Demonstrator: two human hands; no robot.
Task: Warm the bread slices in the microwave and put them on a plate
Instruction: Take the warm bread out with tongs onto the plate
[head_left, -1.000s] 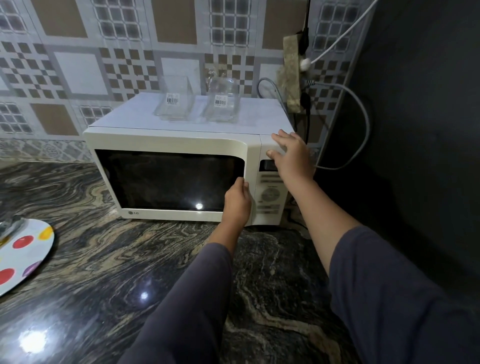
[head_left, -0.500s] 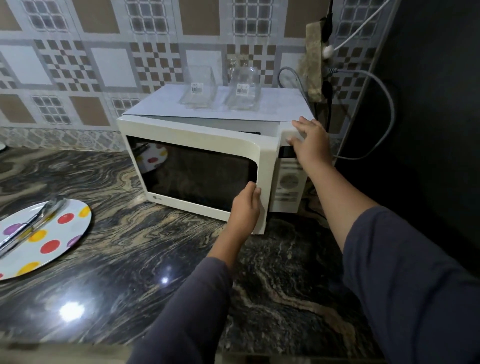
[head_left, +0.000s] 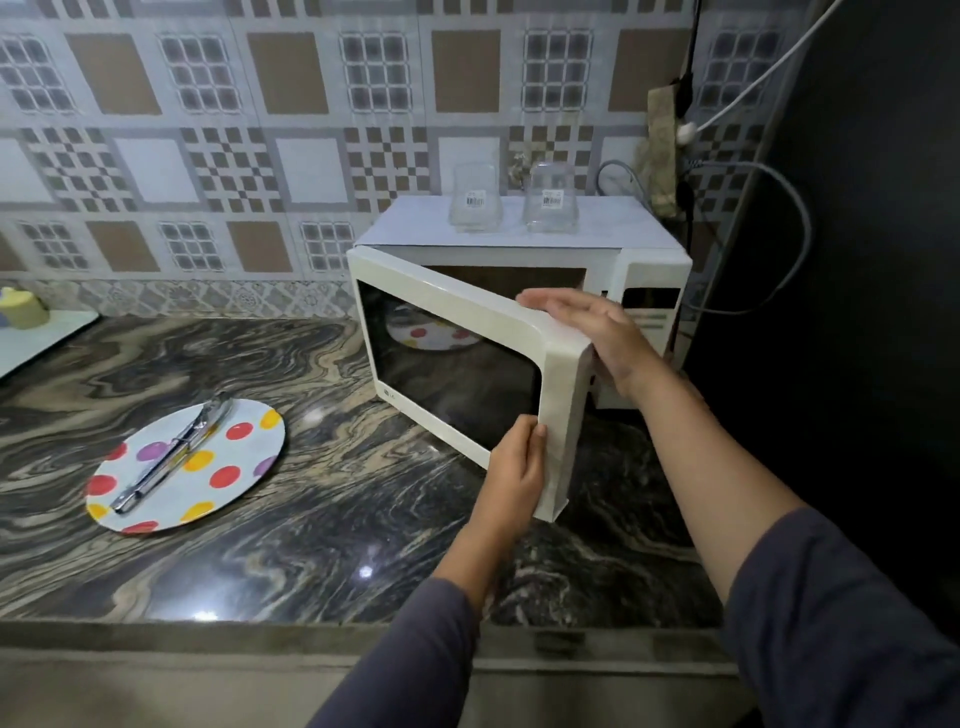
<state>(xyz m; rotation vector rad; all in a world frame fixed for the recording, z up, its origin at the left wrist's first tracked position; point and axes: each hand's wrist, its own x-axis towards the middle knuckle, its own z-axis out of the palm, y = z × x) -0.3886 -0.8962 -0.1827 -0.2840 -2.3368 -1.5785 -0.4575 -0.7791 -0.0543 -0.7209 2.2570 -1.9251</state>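
Fingers (head_left: 551, 304) on microwave door (head_left: 467, 318) above marbled countertop (head_left: 311, 519)

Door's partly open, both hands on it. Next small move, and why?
Probably swing the microwave door wider with the left hand, which grips its free edge. The door stands only partly open and blocks most of the cavity front; the right hand lies flat on its top edge. No bread is visible, so access comes first.

The left hand (head_left: 515, 470) grips the half-open microwave door (head_left: 452, 374); the right hand (head_left: 597, 332) rests, seemingly flat, atop it
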